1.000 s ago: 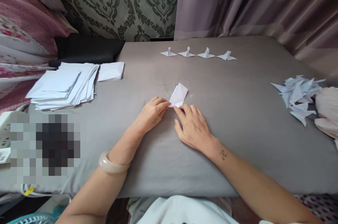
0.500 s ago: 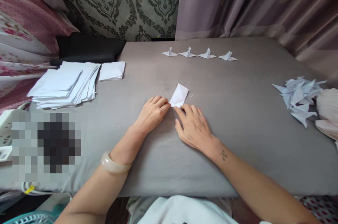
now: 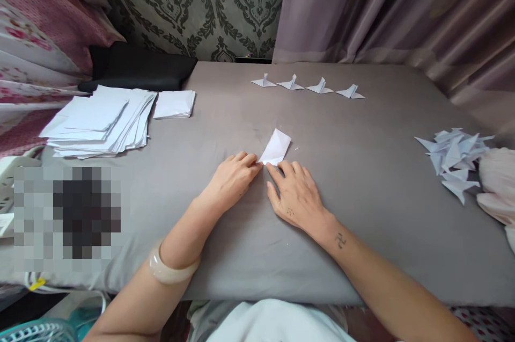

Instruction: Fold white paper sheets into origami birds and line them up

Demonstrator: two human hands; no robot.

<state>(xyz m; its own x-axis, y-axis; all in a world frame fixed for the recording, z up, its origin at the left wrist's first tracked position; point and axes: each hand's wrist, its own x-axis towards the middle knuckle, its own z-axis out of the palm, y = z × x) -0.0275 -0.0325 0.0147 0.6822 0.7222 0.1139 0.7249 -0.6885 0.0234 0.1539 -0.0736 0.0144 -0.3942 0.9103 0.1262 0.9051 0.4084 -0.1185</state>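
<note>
Here left hand (image 3: 235, 178) meets paper (image 3: 277, 147), grip unclear.

Soft, medium-bright light, seemingly from the left, source out of view. Paper stack (image 3: 120, 122) brightest, whites near clipping; small glare on bangle (image 3: 172, 274). Wallpaper (image 3: 183, 6) and right-hand curtain (image 3: 341, 9) dimmer. Soft, faint shadow on grey cloth (image 3: 374, 170) beside left forearm (image 3: 183, 237). Hands (image 3: 298, 191) fairly sharp; folded paper (image 3: 277, 147) pale, creases hard to read. Wide-angle stretch toward edges, forearms elongated. Pixelated block lower left hides detail.
</note>
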